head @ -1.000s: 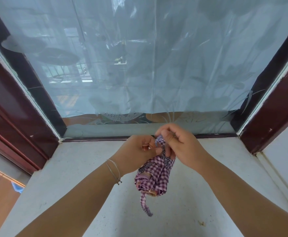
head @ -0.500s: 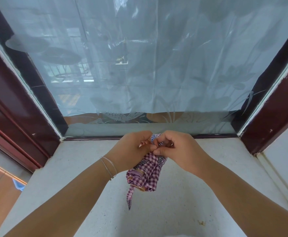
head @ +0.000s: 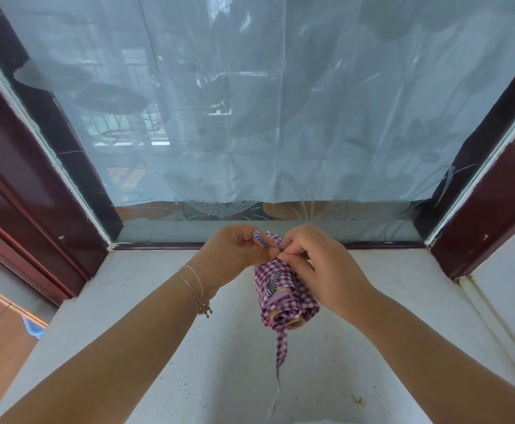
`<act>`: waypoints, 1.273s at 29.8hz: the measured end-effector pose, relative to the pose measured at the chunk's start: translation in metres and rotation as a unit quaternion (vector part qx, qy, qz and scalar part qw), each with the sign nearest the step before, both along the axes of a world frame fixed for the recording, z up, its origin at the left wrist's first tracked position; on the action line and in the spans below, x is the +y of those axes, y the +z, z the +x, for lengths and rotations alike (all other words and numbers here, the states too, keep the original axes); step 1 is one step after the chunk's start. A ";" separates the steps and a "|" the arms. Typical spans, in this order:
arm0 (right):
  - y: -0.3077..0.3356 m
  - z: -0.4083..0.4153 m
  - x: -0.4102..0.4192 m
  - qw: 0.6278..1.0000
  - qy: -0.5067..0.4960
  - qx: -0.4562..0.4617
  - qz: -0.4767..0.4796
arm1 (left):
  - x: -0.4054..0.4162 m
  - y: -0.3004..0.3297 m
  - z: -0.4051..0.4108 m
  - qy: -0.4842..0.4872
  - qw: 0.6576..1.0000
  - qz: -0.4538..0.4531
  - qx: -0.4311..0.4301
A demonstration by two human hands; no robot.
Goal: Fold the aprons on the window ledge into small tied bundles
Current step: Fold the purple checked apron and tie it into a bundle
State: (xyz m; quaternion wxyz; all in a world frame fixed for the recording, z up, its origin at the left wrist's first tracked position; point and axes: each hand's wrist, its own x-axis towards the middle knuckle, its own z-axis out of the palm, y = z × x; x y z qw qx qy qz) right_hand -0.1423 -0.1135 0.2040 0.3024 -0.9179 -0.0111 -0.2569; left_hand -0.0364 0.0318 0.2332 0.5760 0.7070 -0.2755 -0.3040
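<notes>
Nearest the camera, two bare forearms are reaching forward over the pale speckled window ledge (head: 164,356), the left wrist wearing a thin bracelet (head: 195,284). A narrow checked strap (head: 281,347) is dangling from the bundle above it, thinning to a thread at its lower end. The apron (head: 283,292) — purple-and-white gingham, rolled into a short fat bundle — is being held up between the two hands, in front of the back part of the ledge; whether it is touching the stone cannot be told. The right hand (head: 320,270) is curling round the bundle's upper right side, thumb and forefinger pinching the cloth at the top. The left hand (head: 235,255) is closing its fingers on a zigzag-patterned tie end (head: 261,238) sticking up from the top of the roll. Beyond the hands, a dark red window frame (head: 476,228) is bordering the ledge, and a translucent plastic sheet (head: 250,117) is hanging across the glass.
</notes>
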 end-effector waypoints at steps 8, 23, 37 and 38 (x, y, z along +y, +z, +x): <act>0.012 0.003 -0.002 1.000 -0.013 0.015 0.023 | -0.007 0.007 -0.009 0.021 0.943 0.117 -0.309; 0.007 0.011 0.009 0.983 -0.088 -0.077 -0.144 | -0.017 0.006 -0.008 0.150 0.987 0.016 -0.055; 0.022 0.019 -0.015 0.960 -0.021 -0.017 -0.280 | -0.019 -0.014 -0.019 0.099 0.979 0.071 -0.166; 0.027 0.020 -0.017 0.962 -0.008 -0.001 -0.272 | -0.018 -0.017 -0.020 0.105 0.969 0.080 -0.210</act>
